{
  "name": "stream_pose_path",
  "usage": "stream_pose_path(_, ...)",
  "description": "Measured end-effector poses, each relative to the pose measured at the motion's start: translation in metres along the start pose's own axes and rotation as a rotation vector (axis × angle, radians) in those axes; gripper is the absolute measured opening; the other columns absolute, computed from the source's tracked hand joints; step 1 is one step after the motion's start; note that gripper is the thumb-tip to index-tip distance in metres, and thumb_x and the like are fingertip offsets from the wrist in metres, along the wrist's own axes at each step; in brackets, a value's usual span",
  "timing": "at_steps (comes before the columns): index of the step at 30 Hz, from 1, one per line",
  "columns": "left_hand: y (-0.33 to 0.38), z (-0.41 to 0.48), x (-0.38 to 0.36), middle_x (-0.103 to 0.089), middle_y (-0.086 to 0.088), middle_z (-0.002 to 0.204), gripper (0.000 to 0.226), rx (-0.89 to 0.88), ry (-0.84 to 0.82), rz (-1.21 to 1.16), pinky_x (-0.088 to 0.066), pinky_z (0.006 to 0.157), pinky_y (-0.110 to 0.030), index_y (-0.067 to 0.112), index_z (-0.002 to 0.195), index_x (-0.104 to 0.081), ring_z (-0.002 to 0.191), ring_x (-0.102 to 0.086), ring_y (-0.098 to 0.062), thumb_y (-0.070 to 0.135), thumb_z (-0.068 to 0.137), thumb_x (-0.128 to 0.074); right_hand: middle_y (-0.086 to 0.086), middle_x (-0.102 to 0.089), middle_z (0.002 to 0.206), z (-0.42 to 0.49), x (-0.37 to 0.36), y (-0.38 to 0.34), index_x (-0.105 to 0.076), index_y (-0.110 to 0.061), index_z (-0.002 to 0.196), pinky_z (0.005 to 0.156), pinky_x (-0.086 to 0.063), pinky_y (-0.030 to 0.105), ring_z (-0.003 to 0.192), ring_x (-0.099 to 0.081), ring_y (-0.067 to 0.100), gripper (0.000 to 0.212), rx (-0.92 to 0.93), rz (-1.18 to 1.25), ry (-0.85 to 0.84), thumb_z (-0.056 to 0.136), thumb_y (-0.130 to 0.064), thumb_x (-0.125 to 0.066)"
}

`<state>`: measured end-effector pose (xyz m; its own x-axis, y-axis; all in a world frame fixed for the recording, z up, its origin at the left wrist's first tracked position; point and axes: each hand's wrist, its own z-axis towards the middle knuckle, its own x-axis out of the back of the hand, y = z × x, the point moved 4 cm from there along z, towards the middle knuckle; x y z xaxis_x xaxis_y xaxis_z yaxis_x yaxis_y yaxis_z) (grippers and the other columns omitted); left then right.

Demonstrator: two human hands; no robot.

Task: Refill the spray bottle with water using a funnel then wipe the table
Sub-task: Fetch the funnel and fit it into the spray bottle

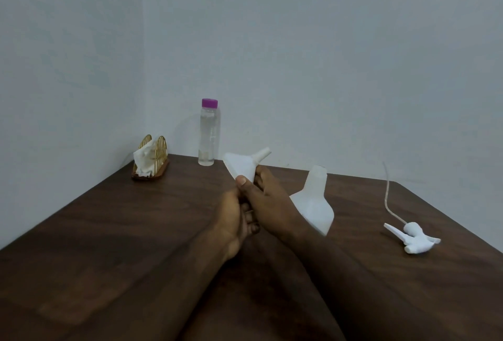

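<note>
My right hand (268,196) grips a white funnel (242,165) by its cone, above the middle of the brown table (109,231). The funnel's spout points up and to the right. Just left of and below it is my left hand (235,218), with loosely curled fingers against the right hand; nothing shows in it. The white spray bottle (313,202) stands right behind my right wrist, its neck uncapped. Its white spray head (416,240) lies on the table at the right, the thin tube curving up. A clear water bottle (209,134) with a purple cap stands at the back.
A gold wire napkin holder (149,158) with white napkins stands at the table's back left corner, against the wall. Grey walls close the table at the back and left. The right table edge runs diagonally past the spray head.
</note>
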<state>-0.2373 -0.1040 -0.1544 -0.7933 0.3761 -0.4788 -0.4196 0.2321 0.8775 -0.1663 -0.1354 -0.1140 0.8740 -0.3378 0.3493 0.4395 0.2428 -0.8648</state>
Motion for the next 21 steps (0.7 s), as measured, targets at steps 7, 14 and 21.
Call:
stream_pose_path(7, 0.016, 0.004, 0.012, -0.070, -0.002, 0.066, 0.036, -0.096, 0.020, -0.153, -0.055, 0.056, -0.027, 0.012, 0.076, -0.065, 0.059, -0.069, -0.012, 0.019, 0.098, -0.038, 0.010, -0.071, 0.113, -0.002, -0.006, -0.009, -0.062, -0.006, 0.121, 0.097, -0.050, 0.045, 0.107, -0.066, 0.023, 0.044, 0.002, -0.191, -0.110, 0.097, -0.043, -0.056)
stream_pose_path(14, 0.032, 0.008, 0.040, -0.051, 0.005, 0.049, 0.015, -0.264, 0.282, 0.071, -0.038, 0.039, -0.021, 0.009, 0.089, -0.059, 0.042, -0.047, -0.007, 0.019, 0.096, -0.050, -0.015, -0.063, 0.066, -0.015, 0.026, -0.045, -0.072, -0.021, 0.081, 0.061, -0.042, 0.016, 0.064, -0.059, 0.003, 0.012, 0.359, -0.521, 0.211, 0.087, -0.029, -0.068)
stream_pose_path(21, 0.036, -0.001, 0.022, -0.057, -0.002, 0.053, 0.033, -0.475, 0.230, 0.455, -0.044, 0.042, -0.024, 0.011, 0.070, -0.054, 0.045, -0.052, -0.010, 0.030, 0.098, -0.053, 0.001, -0.021, 0.162, 0.006, 0.048, -0.044, -0.016, -0.019, 0.157, 0.112, -0.018, 0.021, 0.148, -0.020, 0.016, 0.103, 0.296, -0.812, -0.230, 0.078, -0.040, -0.079)
